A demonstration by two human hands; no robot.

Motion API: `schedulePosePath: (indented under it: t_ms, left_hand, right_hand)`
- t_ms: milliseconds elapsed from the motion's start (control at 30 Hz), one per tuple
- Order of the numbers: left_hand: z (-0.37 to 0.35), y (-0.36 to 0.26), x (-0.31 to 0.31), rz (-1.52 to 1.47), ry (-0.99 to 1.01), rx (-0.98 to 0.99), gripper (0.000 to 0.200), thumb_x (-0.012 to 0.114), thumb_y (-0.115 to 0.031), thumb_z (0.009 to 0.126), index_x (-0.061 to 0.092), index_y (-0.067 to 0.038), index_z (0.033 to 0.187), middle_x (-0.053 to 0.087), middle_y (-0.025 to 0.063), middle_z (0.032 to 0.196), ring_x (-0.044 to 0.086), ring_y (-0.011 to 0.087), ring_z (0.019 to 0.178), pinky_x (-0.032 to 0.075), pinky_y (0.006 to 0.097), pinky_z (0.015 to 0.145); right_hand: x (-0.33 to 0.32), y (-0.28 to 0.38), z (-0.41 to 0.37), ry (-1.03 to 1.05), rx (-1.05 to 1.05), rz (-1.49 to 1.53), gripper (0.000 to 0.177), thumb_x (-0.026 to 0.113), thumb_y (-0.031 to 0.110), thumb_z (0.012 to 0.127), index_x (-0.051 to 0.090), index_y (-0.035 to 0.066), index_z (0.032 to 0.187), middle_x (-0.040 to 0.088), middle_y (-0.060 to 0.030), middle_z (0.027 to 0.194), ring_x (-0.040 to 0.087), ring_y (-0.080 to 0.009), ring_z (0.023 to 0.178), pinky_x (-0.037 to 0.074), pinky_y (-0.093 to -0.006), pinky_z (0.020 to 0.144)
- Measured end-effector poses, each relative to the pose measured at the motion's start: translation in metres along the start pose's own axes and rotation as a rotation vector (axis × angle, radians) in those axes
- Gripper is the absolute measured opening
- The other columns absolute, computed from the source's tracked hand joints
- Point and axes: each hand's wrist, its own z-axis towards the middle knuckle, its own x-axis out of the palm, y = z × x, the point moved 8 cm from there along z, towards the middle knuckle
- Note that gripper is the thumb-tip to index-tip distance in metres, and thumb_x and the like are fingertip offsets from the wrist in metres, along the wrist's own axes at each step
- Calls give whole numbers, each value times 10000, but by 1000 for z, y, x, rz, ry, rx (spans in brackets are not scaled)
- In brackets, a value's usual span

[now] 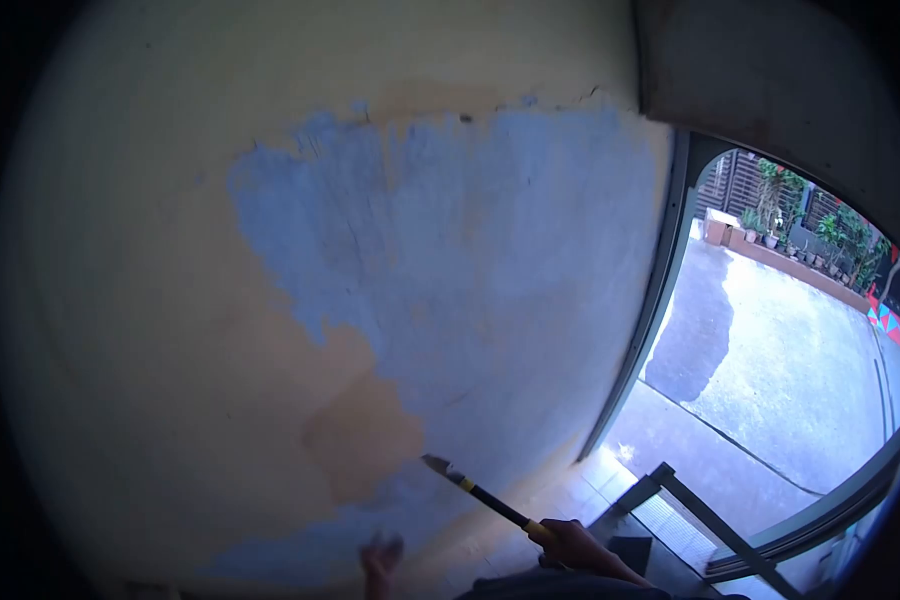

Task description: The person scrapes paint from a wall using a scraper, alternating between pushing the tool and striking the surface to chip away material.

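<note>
My right hand [574,547] is wrapped round the yellow grip of a long-handled scraper [498,505] with a black shaft. Its narrow blade points up and left, overlapping the lower part of the wall [470,250] in this view. Large blue-grey patches show on that wall where the cream-yellow paint is gone, with ragged edges and cracks along the top. Low at the bottom of the view, my left hand [380,558] is raised near the wall, its fingers smeared by motion and away from the scraper.
A dark metal frame [705,515], like part of a ladder, stands close on my right. Beyond it an open doorway [678,230] leads to a sunlit paved yard [780,320] with potted plants [770,240] along a low ledge. Pale floor tiles [570,495] lie below the wall.
</note>
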Motion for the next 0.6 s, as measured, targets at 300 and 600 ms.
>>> schedulePosePath:
  t_ms: [300,600]
  left_hand:
    - [-186,168,-69,117,-596,-570,445,548,-392,974,543,-92,1303,562,141,1287,532,281,1200,403,507,1024]
    - [-463,260,160,154,-1261,-1296,411,549,-369,981,578,-65,1256,615,145,1209,592,268,1117,404,471,1035]
  right_hand:
    - [-59,23,34,85,-202,-141,406,634,464,915,607,86,1059,653,-169,719,660,-365,669,512,-450,621]
    - [-59,26,25,351,-375,57,387,674,365,914,576,69,1144,687,-164,768,701,-309,704,529,-404,664]
